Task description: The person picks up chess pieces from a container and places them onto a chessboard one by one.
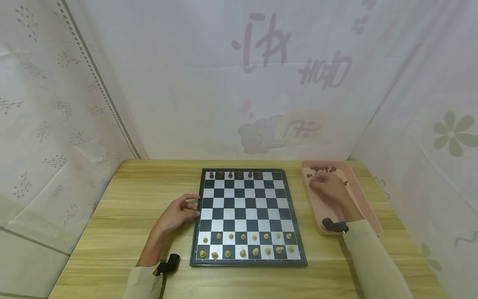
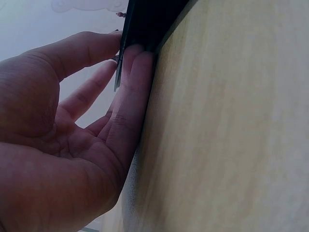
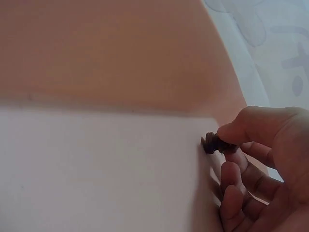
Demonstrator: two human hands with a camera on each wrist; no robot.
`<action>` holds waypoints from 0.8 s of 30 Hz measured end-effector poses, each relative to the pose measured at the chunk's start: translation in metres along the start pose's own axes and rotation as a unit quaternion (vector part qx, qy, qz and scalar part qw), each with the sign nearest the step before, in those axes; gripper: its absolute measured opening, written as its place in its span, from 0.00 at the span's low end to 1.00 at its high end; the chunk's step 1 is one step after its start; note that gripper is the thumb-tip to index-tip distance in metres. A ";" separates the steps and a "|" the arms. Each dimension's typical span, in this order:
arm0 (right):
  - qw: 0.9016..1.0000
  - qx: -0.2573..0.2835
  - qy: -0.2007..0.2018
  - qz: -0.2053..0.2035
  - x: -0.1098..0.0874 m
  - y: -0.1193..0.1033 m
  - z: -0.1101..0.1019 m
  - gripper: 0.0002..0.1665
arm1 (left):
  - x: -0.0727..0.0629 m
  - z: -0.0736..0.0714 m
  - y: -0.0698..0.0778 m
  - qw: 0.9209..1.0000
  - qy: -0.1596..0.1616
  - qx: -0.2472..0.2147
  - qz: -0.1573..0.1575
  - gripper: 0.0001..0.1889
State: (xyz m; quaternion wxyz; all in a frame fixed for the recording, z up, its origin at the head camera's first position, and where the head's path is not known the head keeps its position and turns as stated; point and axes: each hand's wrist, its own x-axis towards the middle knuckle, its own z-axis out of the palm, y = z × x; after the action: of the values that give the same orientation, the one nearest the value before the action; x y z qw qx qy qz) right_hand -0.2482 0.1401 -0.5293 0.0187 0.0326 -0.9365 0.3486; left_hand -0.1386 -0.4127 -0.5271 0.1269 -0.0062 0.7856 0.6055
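Note:
A black-and-white chessboard (image 1: pixel 244 202) lies on the table. My left hand (image 1: pixel 180 215) is at its left edge. In the left wrist view, the thumb and fingers of that hand (image 2: pixel 87 116) curl about the board's dark rim (image 2: pixel 145 24). Over the pink tray (image 1: pixel 364 203), my right hand (image 1: pixel 330 187) pinches a small dark brown chess piece (image 3: pixel 216 143) between thumb and fingers. Several reddish-brown chess pieces (image 1: pixel 240 174) stand along the far row, from the left corner rightward. Cream-coloured chess pieces (image 1: pixel 242 252) occupy the two rows nearest me.
More dark chess pieces (image 1: pixel 326 169) lie loose at the tray's far end. Beneath everything is a wood-grain table (image 1: pixel 149 178), the tray standing to the right of the board. Patterned cloth (image 1: pixel 186 83) hangs behind and at both sides.

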 end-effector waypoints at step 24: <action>1.000 0.013 -0.018 0.013 -0.003 0.000 -0.003 0.20 | 0.000 -0.001 0.000 1.000 -0.003 -0.007 0.003 0.29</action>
State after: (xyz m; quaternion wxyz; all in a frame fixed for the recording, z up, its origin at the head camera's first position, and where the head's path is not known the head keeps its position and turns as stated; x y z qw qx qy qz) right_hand -0.2456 0.1425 -0.5273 -0.0032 0.0270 -0.9325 0.3600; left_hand -0.1384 -0.4136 -0.5272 0.1279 -0.0030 0.7807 0.6117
